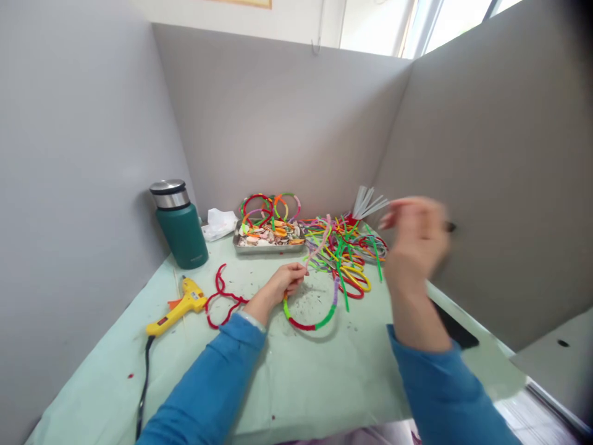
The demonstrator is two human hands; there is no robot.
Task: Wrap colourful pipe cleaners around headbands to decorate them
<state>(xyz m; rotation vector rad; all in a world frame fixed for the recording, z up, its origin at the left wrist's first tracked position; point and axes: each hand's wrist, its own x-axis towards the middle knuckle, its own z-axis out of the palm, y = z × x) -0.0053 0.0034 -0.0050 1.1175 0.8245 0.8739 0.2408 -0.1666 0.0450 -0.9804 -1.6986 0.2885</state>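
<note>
My left hand (288,279) is closed on a curved ring (303,326) wrapped in lime, red, green and purple fuzzy pipe cleaner. From its fingertips a pink pipe cleaner (319,244) stands up and leans right. My right hand (414,241) is raised at the right, smeared by motion; its fingers cannot be read, nor whether anything thin is in them. Behind and left of it lies a heap of colourful pipe cleaners (345,250). Bent red pipe cleaners (222,296) rest on the table beside my left wrist.
A yellow glue gun (178,309) with a black cord lies at left, near a green bottle (180,232). At the back, a metal tray (271,249) holds scraps and wrapped rings (258,210). White sticks (368,204) stand near the heap. A dark flat object (456,327) lies right. Grey partitions (282,117) surround the table.
</note>
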